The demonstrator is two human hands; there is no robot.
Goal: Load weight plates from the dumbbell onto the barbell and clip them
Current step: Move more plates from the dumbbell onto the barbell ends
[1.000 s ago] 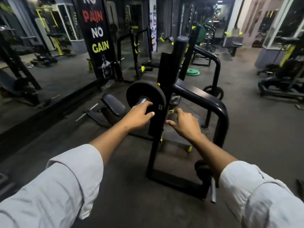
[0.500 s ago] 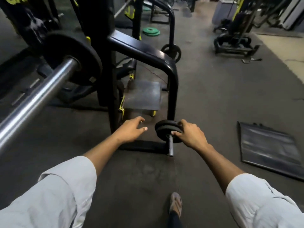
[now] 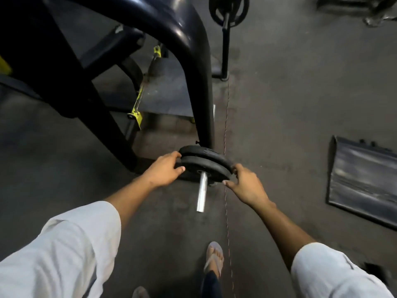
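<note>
Two black weight plates (image 3: 205, 163) are stacked on a silver dumbbell bar (image 3: 202, 194), whose bare end is pointed toward 6 o'clock.

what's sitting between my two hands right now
In the head view, the stacked weight plates on the dumbbell bar lie between the left hand and right hand, both gripping their rims.

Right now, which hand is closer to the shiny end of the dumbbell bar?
The right hand, narrowly. It grips the weight plates' right edge, its thumb low beside the bar. The left hand grips their left edge, slightly farther away.
</note>
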